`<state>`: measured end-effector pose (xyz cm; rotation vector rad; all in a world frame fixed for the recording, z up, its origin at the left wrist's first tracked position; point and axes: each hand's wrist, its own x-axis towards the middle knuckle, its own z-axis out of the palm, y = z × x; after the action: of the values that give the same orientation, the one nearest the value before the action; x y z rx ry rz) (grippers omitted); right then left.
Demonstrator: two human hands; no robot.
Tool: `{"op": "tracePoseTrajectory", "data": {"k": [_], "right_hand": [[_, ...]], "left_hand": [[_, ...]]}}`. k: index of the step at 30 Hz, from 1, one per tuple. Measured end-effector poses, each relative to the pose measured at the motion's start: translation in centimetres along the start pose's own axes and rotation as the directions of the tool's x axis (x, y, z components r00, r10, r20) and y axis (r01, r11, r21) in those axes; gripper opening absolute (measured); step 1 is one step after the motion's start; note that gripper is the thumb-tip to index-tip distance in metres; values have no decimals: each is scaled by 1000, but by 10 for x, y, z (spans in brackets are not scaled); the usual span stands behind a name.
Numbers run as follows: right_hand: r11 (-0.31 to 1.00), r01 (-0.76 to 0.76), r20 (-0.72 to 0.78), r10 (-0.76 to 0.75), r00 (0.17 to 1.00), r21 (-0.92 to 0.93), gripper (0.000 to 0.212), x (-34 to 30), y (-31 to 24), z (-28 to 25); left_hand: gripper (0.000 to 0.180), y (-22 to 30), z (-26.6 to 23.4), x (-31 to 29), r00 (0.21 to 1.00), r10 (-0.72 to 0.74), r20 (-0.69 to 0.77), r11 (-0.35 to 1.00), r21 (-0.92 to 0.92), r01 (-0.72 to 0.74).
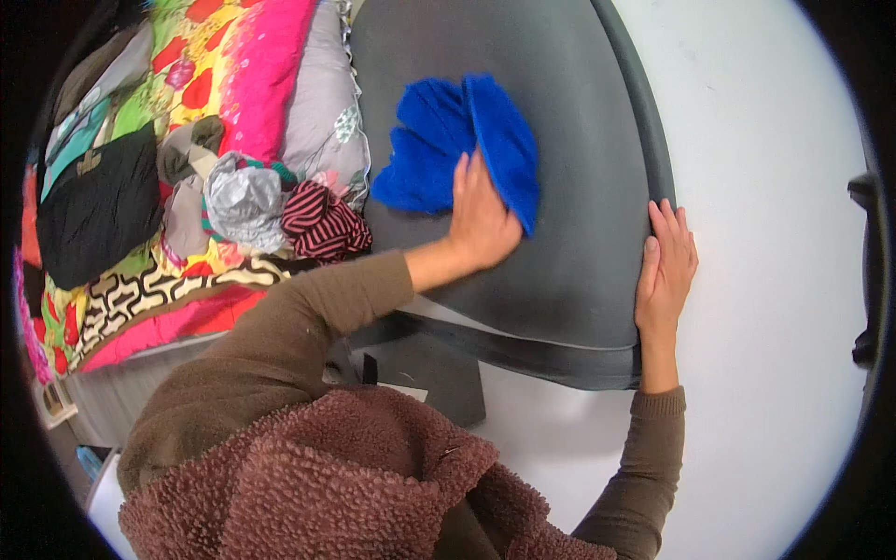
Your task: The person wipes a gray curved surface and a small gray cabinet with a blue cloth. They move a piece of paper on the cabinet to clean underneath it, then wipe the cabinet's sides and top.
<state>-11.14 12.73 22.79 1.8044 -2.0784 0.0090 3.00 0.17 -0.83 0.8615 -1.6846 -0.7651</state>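
My left hand (483, 217) presses a bright blue cloth (425, 140) against a large dark grey panel (560, 280) with a curved, raised rim. Part of the cloth folds over my fingers, hiding their tips; the rest lies crumpled to the left. On the panel's right rim rests my right hand (667, 271), fingers stretched out along the edge, holding nothing.
A bed at the left bears a flowered bedspread (224, 56), a grey pillow (317, 121), a black garment (103, 205), a silver-grey bundle (245, 201) and a striped cloth (325, 221). A white wall (765, 280) stands right of the panel.
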Motion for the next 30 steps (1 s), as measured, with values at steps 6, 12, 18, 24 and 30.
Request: {"op": "tracePoseTrajectory", "data": {"k": [6, 12, 18, 24, 30], "right_hand": [[998, 2, -31, 0, 1000, 62, 39, -5, 3, -2], [996, -1, -13, 2, 1000, 89, 39, -7, 5, -2], [997, -31, 11, 31, 999, 65, 37, -3, 1, -2], [998, -60, 39, 58, 998, 33, 36, 3, -4, -5], [996, -61, 12, 61, 998, 59, 33, 4, -3, -4]], "left_hand": [[39, 76, -61, -60, 947, 319, 36, 924, -233, -302], [43, 43, -24, 5, 969, 195, 151, 976, -124, -177], [46, -41, 19, 109, 966, 201, -163, 979, 13, -202], [65, -140, 18, 235, 951, -306, -40, 858, 422, 294], [73, -204, 31, 265, 900, -379, -213, 915, 56, 399]]}}
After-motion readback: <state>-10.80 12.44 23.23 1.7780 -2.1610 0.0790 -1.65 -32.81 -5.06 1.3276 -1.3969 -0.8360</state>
